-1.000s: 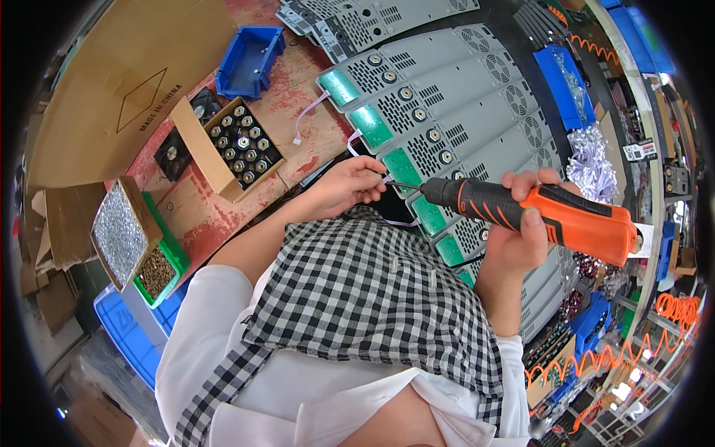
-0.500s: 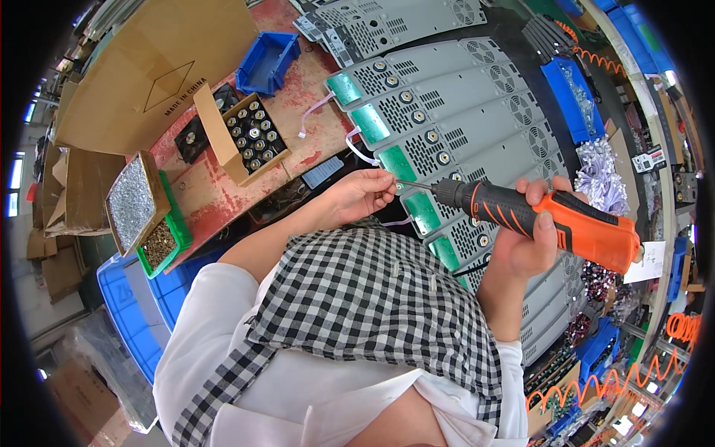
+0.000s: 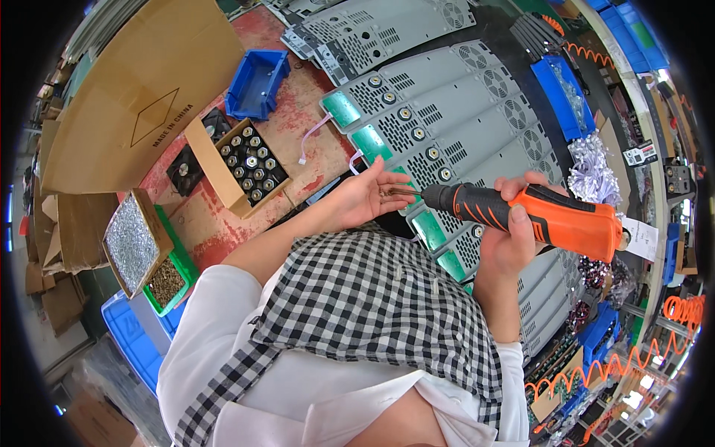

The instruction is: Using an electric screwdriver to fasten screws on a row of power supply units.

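Note:
My right hand grips an orange and black cordless screwdriver, tilted with its long bit pointing left. Half curled with the palm turned up, my left hand cups what look like a few small screws, partly hidden by the fingers. The bit's tip reaches these fingers. Beneath and beyond my hands lies a row of grey metal panels with vent holes and round fittings. Green film-covered plates mark their near ends, and a white cable with a plug comes off one.
At left on the worn red bench are a carton of round metal fittings, a blue bin, black fans, a silver screw box and a green tray. Bundled white cables and a blue bin lie right.
My left hand has gone from a pinch at the bit to a looser, palm-up cup. The screwdriver has shifted slightly left, and the view has turned a little.

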The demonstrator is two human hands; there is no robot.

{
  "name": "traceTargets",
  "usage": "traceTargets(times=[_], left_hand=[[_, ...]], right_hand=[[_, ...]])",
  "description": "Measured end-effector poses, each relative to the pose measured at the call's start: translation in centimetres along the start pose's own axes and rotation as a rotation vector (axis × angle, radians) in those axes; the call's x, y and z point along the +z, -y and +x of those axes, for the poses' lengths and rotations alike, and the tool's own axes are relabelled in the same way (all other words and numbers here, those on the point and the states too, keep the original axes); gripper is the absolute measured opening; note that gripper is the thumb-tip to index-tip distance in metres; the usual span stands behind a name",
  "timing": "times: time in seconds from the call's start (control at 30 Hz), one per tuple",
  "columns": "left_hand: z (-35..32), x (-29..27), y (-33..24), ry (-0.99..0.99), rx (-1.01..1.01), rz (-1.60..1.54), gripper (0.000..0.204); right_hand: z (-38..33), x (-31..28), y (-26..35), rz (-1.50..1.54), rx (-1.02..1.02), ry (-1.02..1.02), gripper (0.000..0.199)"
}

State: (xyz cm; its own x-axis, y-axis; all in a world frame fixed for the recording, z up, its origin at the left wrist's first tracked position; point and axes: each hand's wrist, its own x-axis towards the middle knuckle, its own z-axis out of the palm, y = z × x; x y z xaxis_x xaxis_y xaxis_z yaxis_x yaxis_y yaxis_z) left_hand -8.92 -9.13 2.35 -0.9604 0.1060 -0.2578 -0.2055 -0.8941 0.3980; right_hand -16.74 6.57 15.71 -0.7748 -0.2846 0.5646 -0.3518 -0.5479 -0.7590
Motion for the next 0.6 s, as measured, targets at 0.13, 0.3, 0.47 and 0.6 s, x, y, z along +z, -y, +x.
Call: traceTargets(times=[0.13, 0.3, 0.47, 0.6], left_hand=[[-0.2, -0.8, -0.8, -0.005, -0.003, 0.015, 0.040], [0.6, -3.0, -0.8, 0.004, -0.002, 0.082, 0.018], [0.7, -2.5, -1.4, -0.001, -0.013, 0.016, 0.011], [0.7, -2.3, -1.5, -0.006, -0.034, -0.079, 0.012]], right_hand=[[0.5, 0.3, -0.3, -0.005, -0.001, -0.029, 0.043], [1.1, 0.8, -0.2, -0.031, -0.005, -0.057, 0.042], [1.4, 0.8, 0.2, -0.041, -0.020, -0.070, 0.043], [1.4, 1.3, 0.2, -0.053, -0.002, -0.069, 0.043]])
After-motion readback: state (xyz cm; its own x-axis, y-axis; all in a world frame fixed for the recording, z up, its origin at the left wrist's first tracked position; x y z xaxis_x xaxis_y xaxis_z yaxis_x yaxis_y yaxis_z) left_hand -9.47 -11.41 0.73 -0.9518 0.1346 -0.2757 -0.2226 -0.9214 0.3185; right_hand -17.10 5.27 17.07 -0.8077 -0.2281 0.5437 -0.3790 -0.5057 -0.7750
